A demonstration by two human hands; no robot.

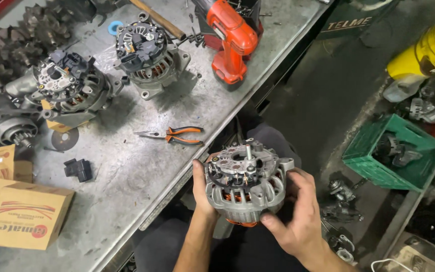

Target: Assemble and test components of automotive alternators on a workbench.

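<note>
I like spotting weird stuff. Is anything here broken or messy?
Nothing looks broken. Both hands, left and right, hold a metal car part off the table. The orange drill lies on its side, and car parts sit on the floor.

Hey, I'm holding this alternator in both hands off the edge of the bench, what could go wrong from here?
1. The alternator sits in the left hand and right hand past the edge of the metal bench, over the lap and floor; a slip would likely drop it there.
2. Its exposed copper windings and upright stud lie near the fingers; they might get nicked or bent.
3. The cordless drill rests near the bench edge and could be knocked off.
</note>
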